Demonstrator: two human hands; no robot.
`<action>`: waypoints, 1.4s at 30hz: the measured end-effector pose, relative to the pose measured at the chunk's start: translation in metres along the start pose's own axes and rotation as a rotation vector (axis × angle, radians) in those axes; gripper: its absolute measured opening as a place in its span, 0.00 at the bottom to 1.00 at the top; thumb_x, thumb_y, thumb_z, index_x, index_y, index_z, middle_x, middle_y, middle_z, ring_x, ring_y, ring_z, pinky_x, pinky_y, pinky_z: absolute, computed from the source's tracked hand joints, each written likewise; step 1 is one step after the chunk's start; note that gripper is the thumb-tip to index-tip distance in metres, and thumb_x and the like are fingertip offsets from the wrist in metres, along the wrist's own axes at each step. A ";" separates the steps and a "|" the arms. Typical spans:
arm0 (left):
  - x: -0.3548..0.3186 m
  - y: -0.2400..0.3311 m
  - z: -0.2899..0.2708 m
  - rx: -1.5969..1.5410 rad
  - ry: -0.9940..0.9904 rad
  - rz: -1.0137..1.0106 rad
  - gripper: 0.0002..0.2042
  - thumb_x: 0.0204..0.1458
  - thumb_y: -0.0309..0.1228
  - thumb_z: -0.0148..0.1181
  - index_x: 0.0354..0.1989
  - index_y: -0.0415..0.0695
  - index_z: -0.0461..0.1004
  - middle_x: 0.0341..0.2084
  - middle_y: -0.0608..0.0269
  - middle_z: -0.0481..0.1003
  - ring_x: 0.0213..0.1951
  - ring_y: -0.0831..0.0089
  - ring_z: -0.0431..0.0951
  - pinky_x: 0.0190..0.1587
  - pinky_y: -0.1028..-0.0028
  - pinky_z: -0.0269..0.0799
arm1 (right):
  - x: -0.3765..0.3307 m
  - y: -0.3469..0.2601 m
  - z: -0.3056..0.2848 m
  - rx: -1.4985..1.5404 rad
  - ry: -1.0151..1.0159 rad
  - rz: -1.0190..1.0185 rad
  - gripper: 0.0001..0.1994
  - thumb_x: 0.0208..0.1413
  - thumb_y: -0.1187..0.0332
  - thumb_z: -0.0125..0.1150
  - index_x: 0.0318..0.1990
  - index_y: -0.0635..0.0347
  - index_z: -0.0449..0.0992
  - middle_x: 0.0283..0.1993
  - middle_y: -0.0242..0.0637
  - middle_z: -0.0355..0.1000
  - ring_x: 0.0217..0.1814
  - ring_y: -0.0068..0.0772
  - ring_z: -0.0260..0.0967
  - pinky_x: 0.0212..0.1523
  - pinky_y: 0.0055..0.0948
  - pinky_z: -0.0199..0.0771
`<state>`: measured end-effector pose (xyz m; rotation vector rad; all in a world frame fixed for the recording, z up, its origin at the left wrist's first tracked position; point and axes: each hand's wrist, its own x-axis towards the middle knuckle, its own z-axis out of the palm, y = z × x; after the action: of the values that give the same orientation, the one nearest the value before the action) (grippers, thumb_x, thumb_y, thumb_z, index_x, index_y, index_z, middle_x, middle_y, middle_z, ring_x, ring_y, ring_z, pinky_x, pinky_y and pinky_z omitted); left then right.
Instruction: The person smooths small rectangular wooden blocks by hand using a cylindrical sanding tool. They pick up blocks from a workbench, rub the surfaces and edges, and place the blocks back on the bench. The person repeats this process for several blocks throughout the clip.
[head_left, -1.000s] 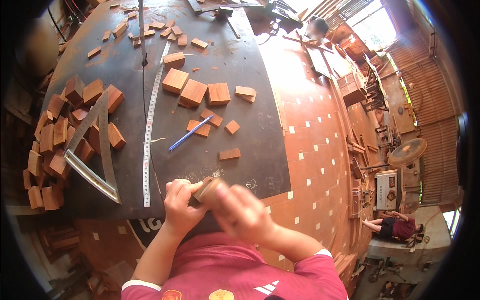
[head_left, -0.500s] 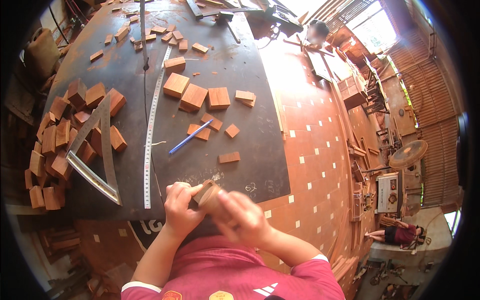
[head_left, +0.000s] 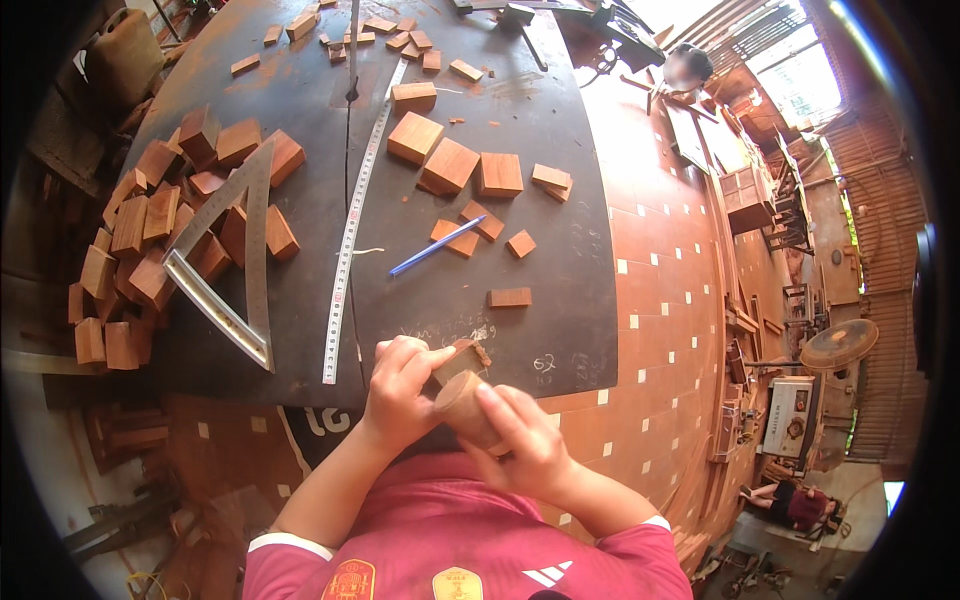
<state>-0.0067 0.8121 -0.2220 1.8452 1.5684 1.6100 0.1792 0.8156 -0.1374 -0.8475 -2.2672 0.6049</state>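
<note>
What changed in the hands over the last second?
The right hand slid back along the small wooden block, now wrapped around a tan cylinder. The left hand kept its grip on the block. The blue pen, steel rule and loose blocks stayed put.

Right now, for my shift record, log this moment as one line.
left hand: holds wood block | right hand: holds sanding roll against it | nearby: steel rule, pen

Both hands, left (head_left: pixel 398 392) and right (head_left: pixel 522 440), curled together, forearms bent inward.
</note>
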 end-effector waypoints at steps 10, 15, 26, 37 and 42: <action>0.001 0.001 0.000 -0.013 0.000 0.006 0.20 0.38 0.28 0.81 0.42 0.43 0.83 0.30 0.62 0.75 0.33 0.62 0.78 0.42 0.64 0.69 | 0.008 0.013 -0.004 -0.024 0.022 -0.001 0.38 0.47 0.79 0.79 0.68 0.69 0.71 0.49 0.59 0.76 0.46 0.59 0.79 0.47 0.46 0.84; -0.001 0.000 0.002 -0.011 0.000 0.022 0.20 0.38 0.27 0.80 0.43 0.43 0.83 0.30 0.62 0.76 0.33 0.62 0.78 0.42 0.64 0.69 | -0.001 -0.001 0.010 -0.038 0.015 -0.048 0.39 0.45 0.80 0.79 0.69 0.70 0.69 0.50 0.59 0.77 0.45 0.57 0.81 0.42 0.43 0.84; 0.002 0.000 -0.001 0.009 -0.014 -0.008 0.21 0.37 0.28 0.83 0.42 0.44 0.84 0.29 0.63 0.76 0.32 0.62 0.78 0.42 0.64 0.71 | 0.006 0.012 -0.007 -0.017 0.035 0.027 0.39 0.45 0.79 0.79 0.69 0.69 0.71 0.49 0.57 0.77 0.47 0.57 0.80 0.48 0.46 0.84; 0.025 0.012 0.004 -0.206 0.089 -0.332 0.26 0.52 0.21 0.77 0.58 0.37 0.72 0.44 0.58 0.82 0.48 0.70 0.84 0.51 0.69 0.79 | -0.047 0.042 -0.021 -0.058 0.329 0.299 0.37 0.49 0.78 0.79 0.69 0.73 0.71 0.58 0.59 0.78 0.57 0.55 0.81 0.59 0.42 0.80; 0.013 0.023 -0.013 0.052 -0.147 -0.267 0.35 0.43 0.27 0.83 0.62 0.42 0.73 0.44 0.54 0.80 0.42 0.60 0.83 0.49 0.64 0.79 | -0.043 0.036 -0.020 -0.022 0.327 0.282 0.37 0.49 0.78 0.78 0.69 0.71 0.71 0.59 0.59 0.78 0.59 0.57 0.80 0.60 0.43 0.80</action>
<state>-0.0072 0.8074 -0.1934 1.6531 1.7196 1.2994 0.2332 0.8146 -0.1625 -1.1964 -1.8784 0.5208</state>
